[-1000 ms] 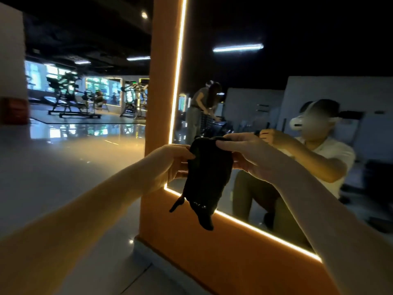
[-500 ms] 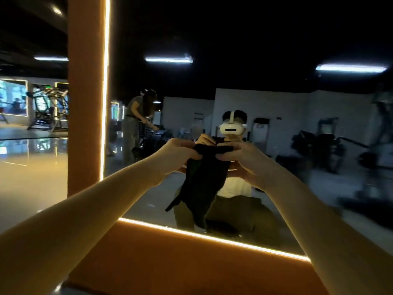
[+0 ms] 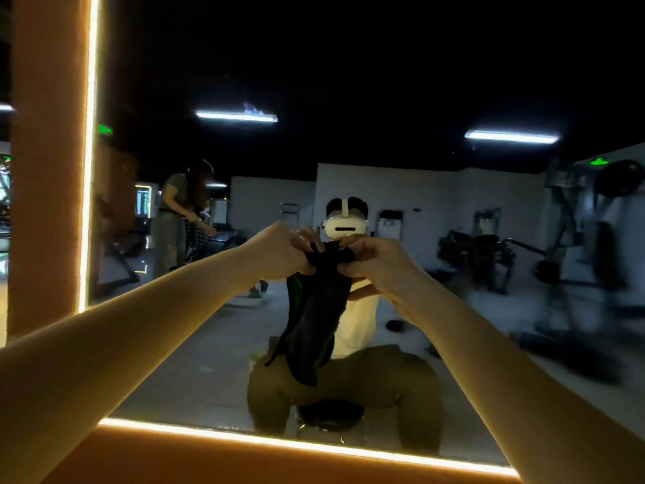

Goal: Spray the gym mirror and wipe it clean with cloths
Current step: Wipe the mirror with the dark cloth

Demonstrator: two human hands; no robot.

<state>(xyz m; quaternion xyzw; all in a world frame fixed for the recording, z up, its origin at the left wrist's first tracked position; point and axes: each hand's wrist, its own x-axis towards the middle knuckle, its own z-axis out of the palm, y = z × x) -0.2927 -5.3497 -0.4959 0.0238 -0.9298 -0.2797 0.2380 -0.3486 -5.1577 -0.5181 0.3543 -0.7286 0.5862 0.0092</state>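
Grip status: left grip (image 3: pixel 279 255) and right grip (image 3: pixel 375 265) each pinch the top edge of the dark cloth (image 3: pixel 316 319), fingers curled over it, knuckles close together; the cloth hangs limp below them, bunched and tapering to a loose tail, held up in front of the mirror (image 3: pixel 209 344); whether it touches the glass cannot be told.

Handling: the cloth appears light, soft and without stiffness; it will slump wherever it is unsupported; take hold at two corners of one edge to spread it, or wad it into the palm as a wiping pad; slip risk is judged low. The mirror is hard and smooth, and likely fragile under impact; press with a flat pad, not with knuckles.

Surround: an orange frame (image 3: pixel 45 169) with a lit strip (image 3: pixel 89 169) borders the glass at left and bottom.

Containers: none in view; no spray bottle is visible, so no contents can be stated.

Reflected in the glass: the crouched wearer (image 3: pixel 384 389); a second person (image 3: pixel 172 218) at far left; gym machines (image 3: pixel 488 253) at right.
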